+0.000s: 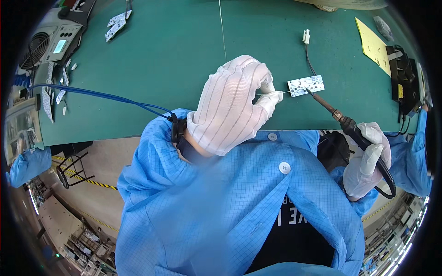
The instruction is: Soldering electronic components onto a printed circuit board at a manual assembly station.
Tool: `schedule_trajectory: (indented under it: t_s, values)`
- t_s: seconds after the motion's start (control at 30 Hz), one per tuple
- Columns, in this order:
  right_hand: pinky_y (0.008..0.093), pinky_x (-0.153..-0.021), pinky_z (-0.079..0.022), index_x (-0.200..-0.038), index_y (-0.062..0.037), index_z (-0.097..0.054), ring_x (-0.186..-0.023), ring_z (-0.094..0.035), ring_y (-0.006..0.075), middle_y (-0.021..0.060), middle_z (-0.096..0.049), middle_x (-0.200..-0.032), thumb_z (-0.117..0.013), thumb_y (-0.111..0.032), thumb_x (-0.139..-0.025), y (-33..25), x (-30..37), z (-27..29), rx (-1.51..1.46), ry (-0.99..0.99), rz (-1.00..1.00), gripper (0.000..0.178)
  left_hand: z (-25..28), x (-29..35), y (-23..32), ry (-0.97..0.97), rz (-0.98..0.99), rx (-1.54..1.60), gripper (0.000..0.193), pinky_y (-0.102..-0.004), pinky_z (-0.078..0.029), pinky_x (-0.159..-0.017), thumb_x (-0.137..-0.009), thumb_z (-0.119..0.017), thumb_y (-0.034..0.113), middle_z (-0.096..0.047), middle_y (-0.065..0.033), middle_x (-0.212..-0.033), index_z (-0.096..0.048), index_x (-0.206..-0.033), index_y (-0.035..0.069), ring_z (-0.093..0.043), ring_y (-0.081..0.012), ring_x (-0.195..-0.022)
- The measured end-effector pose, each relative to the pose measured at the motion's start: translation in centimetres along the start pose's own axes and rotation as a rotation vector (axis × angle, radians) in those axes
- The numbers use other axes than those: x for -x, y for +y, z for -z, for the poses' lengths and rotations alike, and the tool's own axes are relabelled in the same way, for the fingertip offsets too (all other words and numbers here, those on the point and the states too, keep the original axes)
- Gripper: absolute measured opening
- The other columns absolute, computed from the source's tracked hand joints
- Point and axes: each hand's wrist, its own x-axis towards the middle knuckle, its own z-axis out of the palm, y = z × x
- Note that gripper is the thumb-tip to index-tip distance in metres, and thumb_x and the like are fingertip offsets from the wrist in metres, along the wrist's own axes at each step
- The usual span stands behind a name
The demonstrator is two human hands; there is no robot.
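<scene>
Left hand [230,103], striped fabric glove, pinches thin solder wire [271,94]; right hand [366,161] grips soldering iron [338,117] at small white board [305,85].

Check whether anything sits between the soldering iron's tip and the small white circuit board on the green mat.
Nothing visible does. The soldering iron in the right hand has its tip at the circuit board's right-hand edge. The left hand feeds thin solder wire from the opposite side, clear of the iron's path.
</scene>
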Motion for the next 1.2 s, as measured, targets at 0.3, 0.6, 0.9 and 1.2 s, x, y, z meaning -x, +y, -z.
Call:
schedule_trajectory:
  t_s: [0.3,0.6,0.9,1.2]
  values:
    - [0.0297,-0.067,-0.050,-0.101,0.0026,-0.067,-0.076,-0.061,0.0200,0.0146,-0.063,-0.089,-0.060,-0.036,-0.098,-0.1,-0.3,-0.2,0.000,-0.042,-0.006,0.039,-0.4,0.0,0.1,0.058,-0.028,-0.024,0.026,-0.0323,-0.052,-0.061,-0.075,-0.079,0.010,-0.063,-0.0088,-0.084,-0.055,-0.086,0.005,-0.061,-0.0216,-0.067]
    - [0.0302,-0.064,-0.048,-0.100,0.0021,-0.067,-0.073,-0.060,0.0190,0.0138,-0.064,-0.086,-0.062,-0.038,-0.097,-0.3,-0.7,-0.4,0.028,-0.061,0.021,0.040,-0.5,-0.3,0.5,-0.016,0.062,-0.030,0.021,-0.0321,-0.052,-0.062,-0.075,-0.077,0.010,-0.062,-0.0082,-0.082,-0.057,-0.080,0.005,-0.061,-0.0211,-0.069]
    - [0.0299,-0.064,-0.047,-0.101,0.0021,-0.067,-0.072,-0.060,0.0187,0.0131,-0.063,-0.085,-0.063,-0.038,-0.096,-0.7,-0.9,-0.5,0.050,-0.064,0.005,0.041,-0.9,-0.4,0.5,0.027,0.027,-0.066,0.023,-0.0354,-0.051,-0.067,-0.074,-0.078,0.011,-0.063,-0.0081,-0.082,-0.056,-0.079,0.006,-0.062,-0.0250,-0.074]
    - [0.0289,-0.061,-0.044,-0.101,0.0029,-0.067,-0.069,-0.058,0.0179,0.0124,-0.062,-0.082,-0.063,-0.036,-0.096,-0.8,-1.0,-0.5,0.074,-0.102,0.053,0.040,-1.3,-0.6,0.6,-0.041,0.030,-0.097,0.025,-0.0379,-0.050,-0.070,-0.073,-0.078,0.011,-0.062,-0.0084,-0.082,-0.054,-0.079,0.006,-0.062,-0.0273,-0.078]
